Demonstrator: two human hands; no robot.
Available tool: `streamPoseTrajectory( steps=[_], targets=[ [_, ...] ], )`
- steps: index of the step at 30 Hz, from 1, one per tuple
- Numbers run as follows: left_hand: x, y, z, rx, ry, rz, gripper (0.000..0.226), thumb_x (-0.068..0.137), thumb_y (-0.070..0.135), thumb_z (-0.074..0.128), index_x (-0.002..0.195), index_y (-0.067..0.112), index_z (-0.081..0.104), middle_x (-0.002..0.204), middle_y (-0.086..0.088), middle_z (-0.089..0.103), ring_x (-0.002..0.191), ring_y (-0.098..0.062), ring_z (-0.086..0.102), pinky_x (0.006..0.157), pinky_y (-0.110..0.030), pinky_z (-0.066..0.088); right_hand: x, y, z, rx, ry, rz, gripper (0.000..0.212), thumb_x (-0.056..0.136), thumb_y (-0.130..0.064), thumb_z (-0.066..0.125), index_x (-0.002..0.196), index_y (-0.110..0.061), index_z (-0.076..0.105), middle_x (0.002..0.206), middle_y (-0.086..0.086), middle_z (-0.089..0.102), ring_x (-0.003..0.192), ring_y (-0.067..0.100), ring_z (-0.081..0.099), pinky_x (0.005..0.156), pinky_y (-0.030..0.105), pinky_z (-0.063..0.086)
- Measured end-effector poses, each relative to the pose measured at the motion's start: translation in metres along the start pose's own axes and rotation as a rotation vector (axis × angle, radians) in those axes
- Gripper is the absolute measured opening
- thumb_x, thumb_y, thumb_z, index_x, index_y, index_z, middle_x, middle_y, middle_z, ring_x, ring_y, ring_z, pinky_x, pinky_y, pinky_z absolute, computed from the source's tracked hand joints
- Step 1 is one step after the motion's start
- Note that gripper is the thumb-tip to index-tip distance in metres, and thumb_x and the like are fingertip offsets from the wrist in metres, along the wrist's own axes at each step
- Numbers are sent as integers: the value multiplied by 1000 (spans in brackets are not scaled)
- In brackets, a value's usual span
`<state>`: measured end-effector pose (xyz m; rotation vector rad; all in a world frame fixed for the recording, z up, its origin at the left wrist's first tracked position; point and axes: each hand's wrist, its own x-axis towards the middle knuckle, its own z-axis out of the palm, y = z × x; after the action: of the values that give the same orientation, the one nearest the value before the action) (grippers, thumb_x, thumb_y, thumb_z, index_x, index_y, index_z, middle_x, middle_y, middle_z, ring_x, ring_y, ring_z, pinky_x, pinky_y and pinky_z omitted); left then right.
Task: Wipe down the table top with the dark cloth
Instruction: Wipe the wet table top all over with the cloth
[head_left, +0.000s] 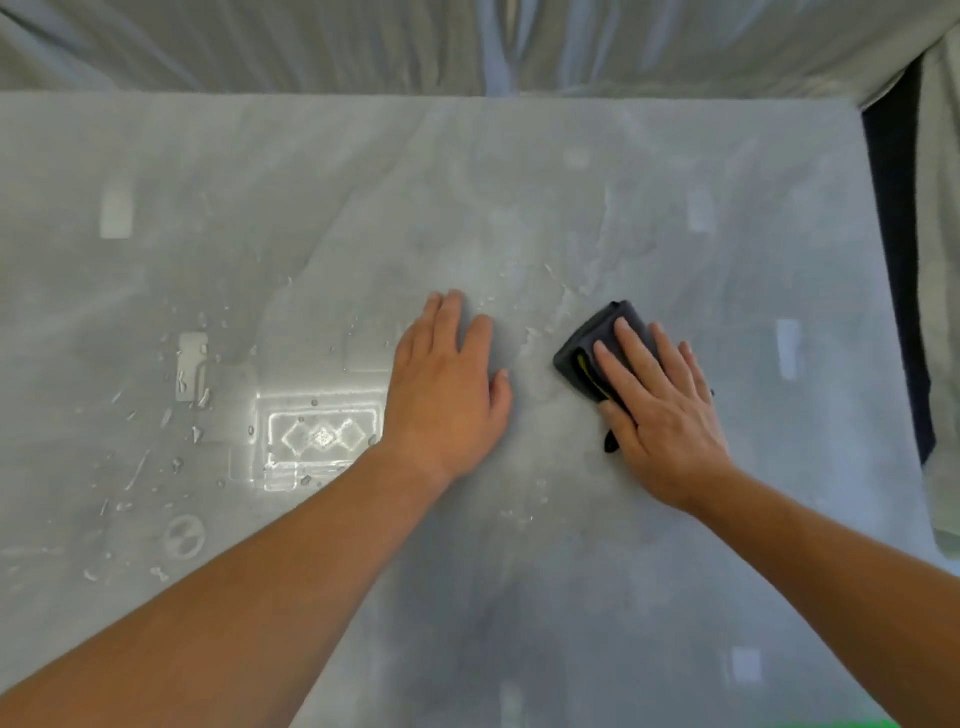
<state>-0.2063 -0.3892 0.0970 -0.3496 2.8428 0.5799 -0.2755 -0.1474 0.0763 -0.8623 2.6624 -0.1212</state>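
A grey, glossy table top (519, 182) fills most of the view. The dark cloth (587, 348), folded with a yellow edge showing, lies flat on it right of centre. My right hand (660, 410) presses down on the cloth with fingers spread, covering its near half. My left hand (447, 395) rests palm-down on the bare table just left of the cloth, fingers together, holding nothing. Water drops and wet streaks (176, 457) cover the table's left part.
A pale draped sheet (467, 41) hangs behind the table's far edge. At the right edge there is a dark gap (893, 260) and more pale fabric (943, 312). Ceiling lights reflect on the wet surface (322, 436).
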Motion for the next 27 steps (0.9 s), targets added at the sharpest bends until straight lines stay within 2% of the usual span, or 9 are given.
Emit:
streamPoseTrajectory(
  steps=[4, 6, 9, 11, 13, 16, 19, 21, 27],
  targets=[
    [26, 0, -10, 39, -7, -31, 57, 98, 38, 44, 148, 13, 34, 164, -16, 16, 153, -32, 10, 122, -42, 13, 73, 18, -23, 124, 97, 295, 57, 104, -45, 25, 159, -35, 11, 168, -8, -3, 154, 24, -6, 124, 45, -5],
    [38, -1, -10, 62, -20, -37, 58, 97, 38, 44, 149, 14, 32, 164, -16, 15, 152, -32, 10, 121, -43, 14, 91, 8, -25, 158, 125, 378, 57, 105, -41, 28, 159, -33, 11, 168, -7, -4, 154, 27, -7, 124, 46, -5],
    [53, 1, -14, 87, -21, -46, 60, 97, 39, 42, 151, 16, 29, 165, -15, 13, 152, -33, 10, 121, -44, 14, 66, -11, -15, 84, 119, 199, 57, 104, -37, 32, 158, -29, 17, 168, -1, 3, 153, 33, 0, 124, 48, -1],
    [63, 2, -17, 101, -28, -51, 61, 99, 41, 39, 153, 17, 25, 166, -14, 10, 153, -32, 7, 121, -44, 13, 39, -14, -7, 23, 62, 29, 56, 104, -39, 30, 158, -30, 18, 168, -2, 5, 154, 32, -2, 124, 49, -1],
    [71, 1, -20, 125, -40, -56, 62, 100, 43, 36, 155, 18, 20, 167, -13, 6, 153, -32, 3, 122, -44, 11, 42, -1, -9, 22, 21, -49, 55, 104, -40, 28, 158, -31, 20, 168, -4, 6, 154, 30, -2, 124, 49, 0],
    [81, -6, -25, 147, -55, -92, 64, 100, 46, 33, 156, 20, 18, 167, -13, 2, 153, -34, 1, 122, -45, 9, 86, 16, -24, 29, 75, 10, 56, 103, -40, 28, 157, -31, 22, 167, -2, 10, 153, 33, 6, 123, 52, 6],
    [85, -15, -25, 169, -54, -108, 63, 101, 48, 31, 156, 20, 20, 167, -13, 4, 153, -33, 2, 122, -45, 8, 131, 16, -36, 140, 131, 232, 55, 105, -39, 28, 158, -33, 14, 168, -5, 1, 153, 30, -3, 124, 46, -4],
    [85, -19, -25, 160, -41, -98, 62, 101, 47, 32, 156, 21, 23, 167, -12, 7, 153, -32, 4, 121, -45, 10, 133, 4, -34, 163, 161, 280, 55, 105, -39, 28, 158, -33, 14, 168, -5, 0, 153, 30, -5, 124, 45, -6],
    [86, -19, -25, 147, -29, -93, 62, 100, 51, 25, 155, 23, 26, 167, -11, 10, 153, -31, 6, 121, -45, 13, 92, -1, -25, 30, 34, -67, 55, 104, -41, 28, 157, -33, 20, 167, -6, 7, 154, 30, 1, 124, 49, 2]
  ],
)
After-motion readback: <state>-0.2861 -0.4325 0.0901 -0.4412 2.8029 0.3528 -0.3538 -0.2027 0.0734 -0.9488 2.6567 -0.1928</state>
